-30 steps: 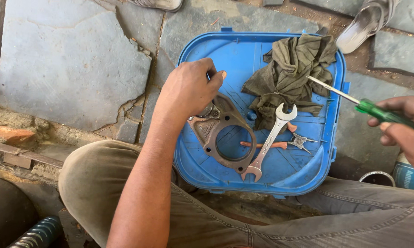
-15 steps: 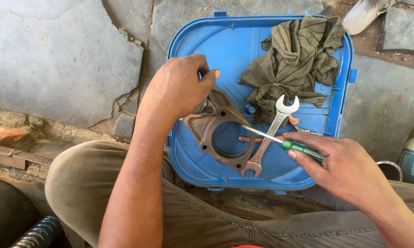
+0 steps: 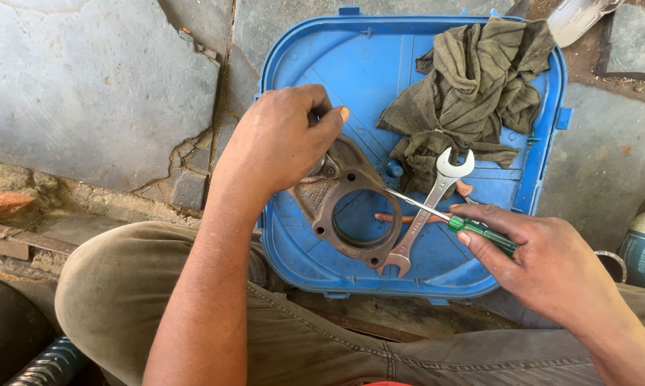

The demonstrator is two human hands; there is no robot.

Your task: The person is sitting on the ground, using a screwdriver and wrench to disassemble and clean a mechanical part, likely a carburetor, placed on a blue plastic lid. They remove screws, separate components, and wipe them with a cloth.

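left hand (image 3: 283,146) fingers closed on rusty cast flange (image 3: 351,207), likely heavy, rigid; right hand (image 3: 544,257) pinches green-handled screwdriver (image 3: 447,220) over blue tray (image 3: 322,64).

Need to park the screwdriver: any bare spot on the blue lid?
Bare: blue lid top-left, between its rim, the left hand and the rag. Crowded: centre-right, with metal flange, spanner, screwdriver and right hand.

One wrench (image 3: 428,211); one screwdriver (image 3: 451,221); one rag (image 3: 473,86)
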